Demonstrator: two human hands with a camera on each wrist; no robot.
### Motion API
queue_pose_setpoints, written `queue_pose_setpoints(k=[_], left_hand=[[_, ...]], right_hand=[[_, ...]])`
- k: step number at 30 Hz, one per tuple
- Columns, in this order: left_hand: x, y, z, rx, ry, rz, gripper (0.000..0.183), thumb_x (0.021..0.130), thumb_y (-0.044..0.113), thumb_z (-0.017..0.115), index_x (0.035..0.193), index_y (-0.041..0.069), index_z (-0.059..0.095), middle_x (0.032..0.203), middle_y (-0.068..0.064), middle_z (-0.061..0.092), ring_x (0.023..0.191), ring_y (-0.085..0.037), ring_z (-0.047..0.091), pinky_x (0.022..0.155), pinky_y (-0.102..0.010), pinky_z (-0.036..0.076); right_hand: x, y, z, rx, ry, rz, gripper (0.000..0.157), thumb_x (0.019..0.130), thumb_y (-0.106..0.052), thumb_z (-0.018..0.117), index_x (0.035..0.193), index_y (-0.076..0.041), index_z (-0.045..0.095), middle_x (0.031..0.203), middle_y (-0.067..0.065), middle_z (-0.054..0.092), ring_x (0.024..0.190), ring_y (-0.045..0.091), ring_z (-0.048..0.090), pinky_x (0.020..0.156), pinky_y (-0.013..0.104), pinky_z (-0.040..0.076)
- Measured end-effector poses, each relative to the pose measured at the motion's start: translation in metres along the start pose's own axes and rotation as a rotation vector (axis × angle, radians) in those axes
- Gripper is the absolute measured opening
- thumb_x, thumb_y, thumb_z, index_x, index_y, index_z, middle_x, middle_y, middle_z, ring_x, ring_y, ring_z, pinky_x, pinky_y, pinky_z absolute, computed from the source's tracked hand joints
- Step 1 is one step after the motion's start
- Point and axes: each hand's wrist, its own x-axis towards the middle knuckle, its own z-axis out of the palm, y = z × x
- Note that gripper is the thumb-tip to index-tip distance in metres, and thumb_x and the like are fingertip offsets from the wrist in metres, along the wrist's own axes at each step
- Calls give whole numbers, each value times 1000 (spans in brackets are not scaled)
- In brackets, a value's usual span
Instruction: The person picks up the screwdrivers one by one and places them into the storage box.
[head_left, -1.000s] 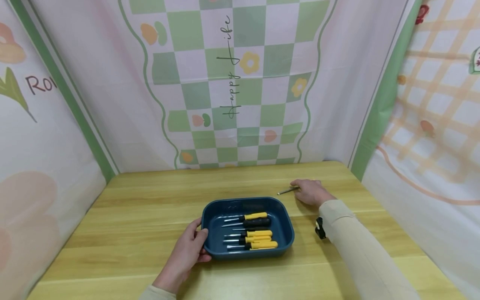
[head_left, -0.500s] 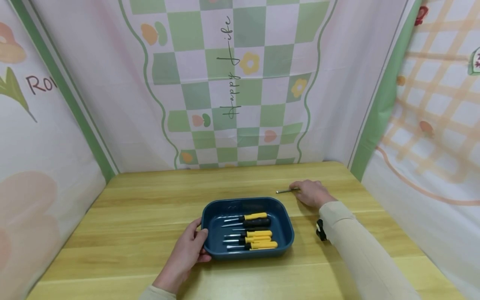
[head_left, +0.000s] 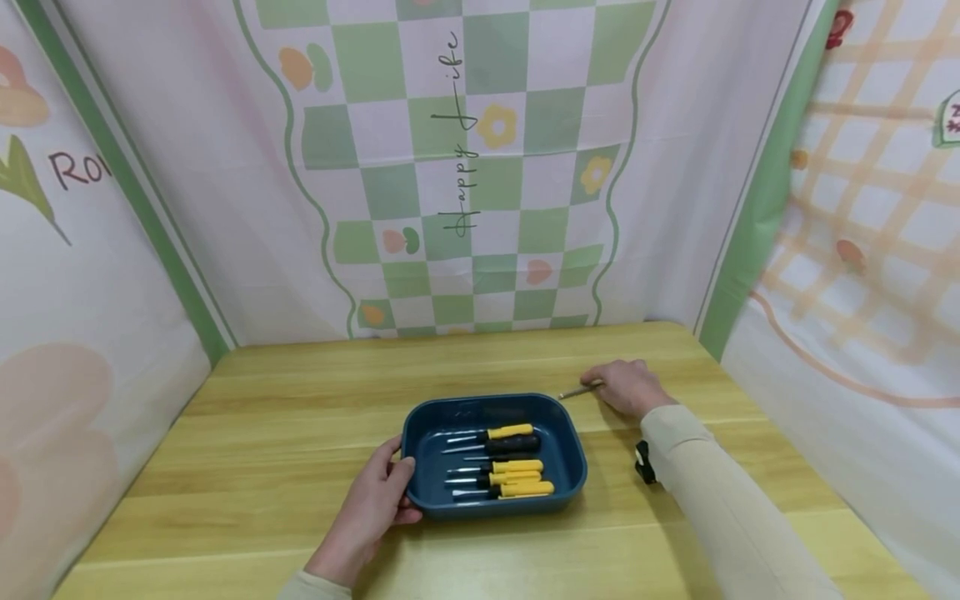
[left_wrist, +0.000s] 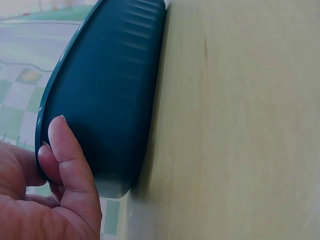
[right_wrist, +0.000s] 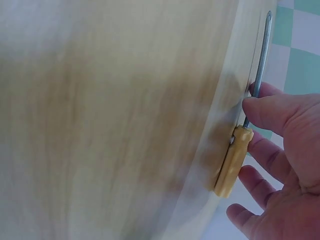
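At the left end of a dark blue tray (head_left: 480,410), my left hand (head_left: 371,504) grips the rim, thumb on the edge and other fingers beneath. In the left wrist view the tray's outer wall (left_wrist: 107,95) fills much of the upper left. Inside lie several screwdrivers with yellow handles (head_left: 525,489), plus a black-handled screwdriver (head_left: 513,444), tips pointing left. Beyond the tray's right back corner, my right hand (head_left: 626,388) pinches another screwdriver (right_wrist: 232,162) by its metal shaft, between thumb and forefinger. Its yellow handle sits under the palm, hidden in the head view.
A wood-grain table (head_left: 285,417) carries everything. Printed cloth walls stand around it: a green checked one (head_left: 465,250) at the back, others left and right. A black wrist strap (head_left: 643,461) hangs under the right sleeve (head_left: 720,492).
The screwdriver in my right hand has turned slightly, its tip now nearer the tray's back right corner. My left hand and the tray keep their places.
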Motion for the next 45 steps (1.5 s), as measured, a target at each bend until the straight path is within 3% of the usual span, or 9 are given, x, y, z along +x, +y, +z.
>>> queue_pose_setpoints(k=[5,11,19,34,45], left_hand=[[0,0,0,0,2,0,55,113,28,44,163,13,30,114,-17,51,80,-23,56,64,-35,62],[-1,0,0,3,8,-7,54,113,29,44,163,14,30,115,-17,51,80,-23,57,65,-35,62],[-1,0,0,5,10,-12,55,113,28,44,163,14,30,114,-17,51,80,-23,57,64,-35,62],[-1,1,0,5,7,-8,55,113,28,45,163,14,31,112,-16,51,80,-23,56,63,-35,62],[-2,1,0,2,4,-1,55,112,27,45,163,12,30,111,-16,51,79,-22,56,63,-34,62]], right_hand=[[0,2,2,2,16,9,32,101,-17,64,130,-23,74,138,16,67,122,52,53,99,69,45],[-1,2,3,16,21,10,31,99,-15,63,127,-22,75,135,15,69,123,50,55,101,69,45],[-3,2,5,50,45,-63,28,99,-9,65,123,-16,77,127,16,72,121,42,64,103,62,50],[-8,4,6,184,-31,-121,32,101,-13,63,132,-5,69,127,21,69,118,41,65,102,61,51],[-14,-3,2,294,-47,-120,33,102,-16,62,132,-6,68,124,18,69,111,33,65,98,57,53]])
